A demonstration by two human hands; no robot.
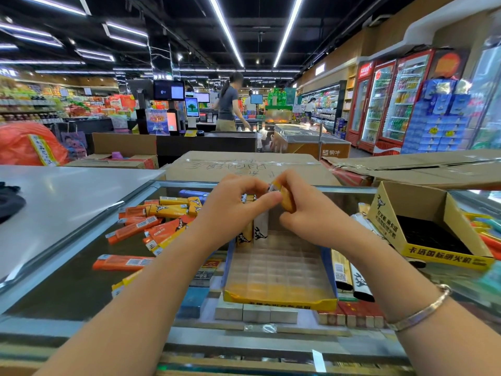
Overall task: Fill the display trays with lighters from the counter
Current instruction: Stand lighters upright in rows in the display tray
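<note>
While both hands met above the far end of the display tray [282, 297], the head view showed the left hand [233, 210] with its grip curled, thumb reaching across to a yellow lighter [287, 198] that the right hand [311, 210] pinched between thumb and fingers. Most of that lighter was covered by the fingers, so only its yellow body and a pale tip could be made out. Under the left hand, a few lighters [253, 229] stood upright in the tray's far-left corner, their tops hidden by the palm; whether the left fingers also held any of them could not be told. The rest of the tray's clear grid of slots lay bare. To the left, loose orange and yellow lighters [157, 221] lay scattered flat on the glass surface [67, 289], one orange lighter [123, 263] apart from the heap. To the right, dark and pale lighters [352, 278] lay beside the tray, partly covered by the right forearm. A second tray box [433, 232] sat further right, its dark inside hard to read, its edge cut off by blur. A bracelet [423, 310] ringed the right wrist.
</note>
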